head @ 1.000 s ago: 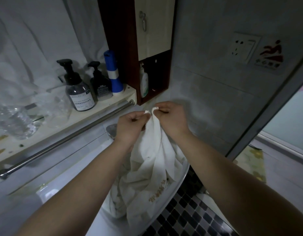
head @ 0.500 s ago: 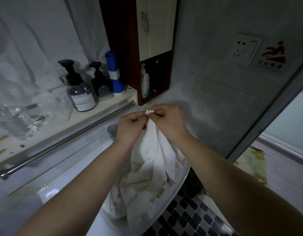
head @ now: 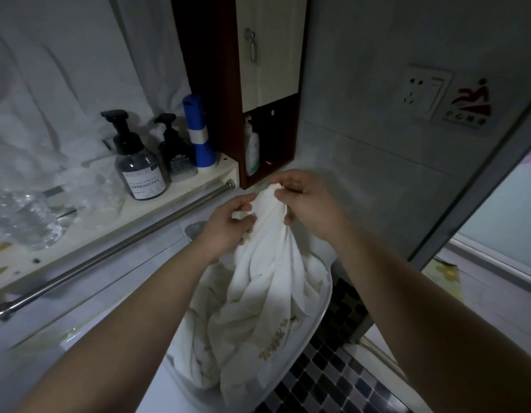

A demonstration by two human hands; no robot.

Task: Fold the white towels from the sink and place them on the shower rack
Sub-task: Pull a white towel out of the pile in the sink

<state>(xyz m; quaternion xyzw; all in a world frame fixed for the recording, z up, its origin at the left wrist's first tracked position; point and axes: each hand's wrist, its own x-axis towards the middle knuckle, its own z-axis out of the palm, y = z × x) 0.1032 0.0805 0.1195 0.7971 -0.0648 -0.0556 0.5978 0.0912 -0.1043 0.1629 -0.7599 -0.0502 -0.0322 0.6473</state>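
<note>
Fingers [head: 283,186] of R hand [head: 309,204] pinch the white towel [head: 267,293] at its top edge; L hand [head: 228,225] grips a bunch just beside. Cloth hangs from both above the sink [head: 300,344], rest heaped in the sink. Prob. soft, limp, light, maybe damp: won't hold shape, so take it by corners/hem, not mid-cloth.
</note>
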